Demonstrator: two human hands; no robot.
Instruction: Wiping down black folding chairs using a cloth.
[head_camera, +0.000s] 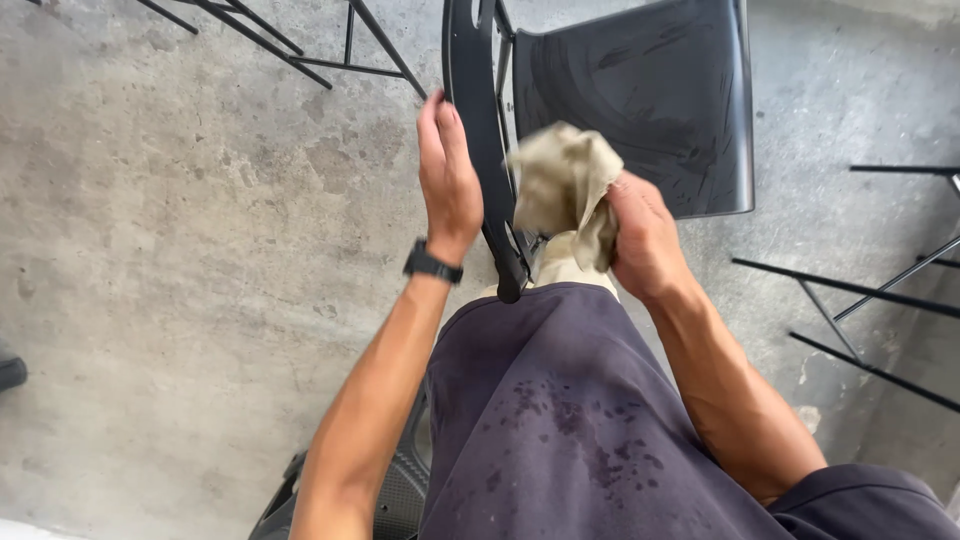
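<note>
Two hands busy: left hand (449, 175) flat against chair backrest (478, 120); right hand (640, 235) fist-clamped on cloth (562, 180), fingertips hidden.

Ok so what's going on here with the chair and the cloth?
A person stands over a black chair on a concrete floor. The left hand, with a black watch on the wrist, lies flat against the outer side of the chair's backrest. The right hand grips a bunched beige cloth pressed to the backrest's inner side. The seat shows streaks. Black metal frames stand nearby.
</note>
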